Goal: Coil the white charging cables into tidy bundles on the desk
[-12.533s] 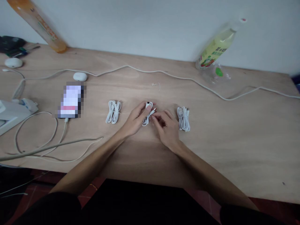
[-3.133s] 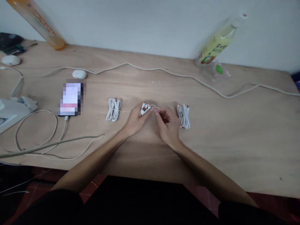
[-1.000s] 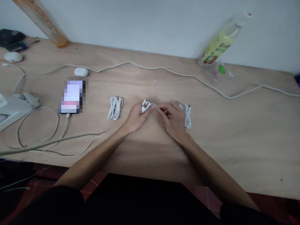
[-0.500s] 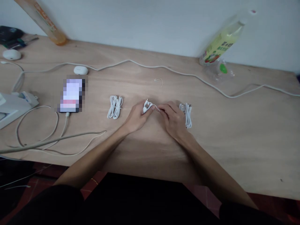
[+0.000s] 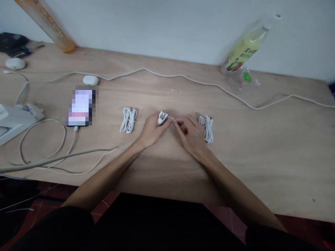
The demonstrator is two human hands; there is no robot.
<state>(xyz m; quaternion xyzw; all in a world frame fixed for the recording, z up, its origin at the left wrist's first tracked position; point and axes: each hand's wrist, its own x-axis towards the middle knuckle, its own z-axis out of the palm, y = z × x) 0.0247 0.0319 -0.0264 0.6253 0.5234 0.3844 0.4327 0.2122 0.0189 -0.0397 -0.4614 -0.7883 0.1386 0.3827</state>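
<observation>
My left hand [image 5: 151, 129] is closed on a small coiled white cable [image 5: 162, 118] at the middle of the wooden table [image 5: 274, 146]. My right hand [image 5: 190, 134] pinches a thin white tie or wire [image 5: 173, 120] that sticks out from that coil. Both hands rest on the tabletop, fingertips almost touching. A tied white cable bundle [image 5: 128, 119] lies to the left of my left hand. Another white cable bundle [image 5: 206, 127] lies just right of my right hand.
A phone [image 5: 80, 107] on a charging cable lies at left, near a white earbud case [image 5: 90, 80] and a white power strip [image 5: 14, 118]. A long white cord [image 5: 199, 83] crosses the table's back. A yellow-green bottle [image 5: 243, 48] and an orange bottle [image 5: 47, 24] stand by the wall. A small loose tie [image 5: 176, 91] lies beyond my hands.
The coil in my left hand has gone from loose to a tight small bundle. In the last second my right hand shifted slightly left, away from the right bundle.
</observation>
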